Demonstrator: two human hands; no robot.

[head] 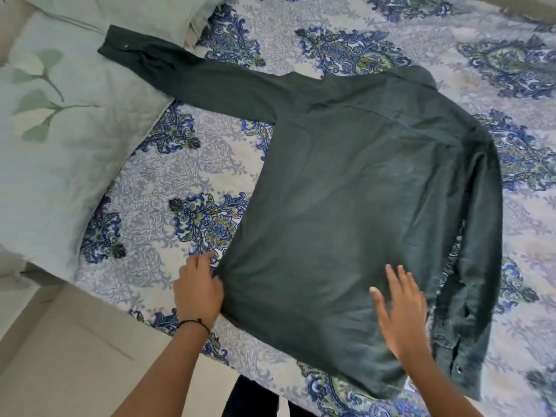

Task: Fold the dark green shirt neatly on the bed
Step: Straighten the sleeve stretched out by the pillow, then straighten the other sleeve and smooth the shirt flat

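Note:
The dark green shirt (pixel 346 188) lies back side up on the bed (pixel 186 164), collar at the far end. One sleeve stretches out to the far left, its cuff resting on a pillow. The other sleeve is folded down along the shirt's right side. My left hand (pixel 198 288) pinches the shirt's near left hem corner. Over the lower right part of the shirt, my right hand (pixel 400 311) is flat with its fingers spread, and it is slightly blurred.
A pale green pillow (pixel 54 139) with a leaf print lies at the left, another pillow (pixel 120 13) behind it. The bedsheet has a blue and white floral pattern. The bed's near edge meets a light floor (pixel 60 356) at the lower left.

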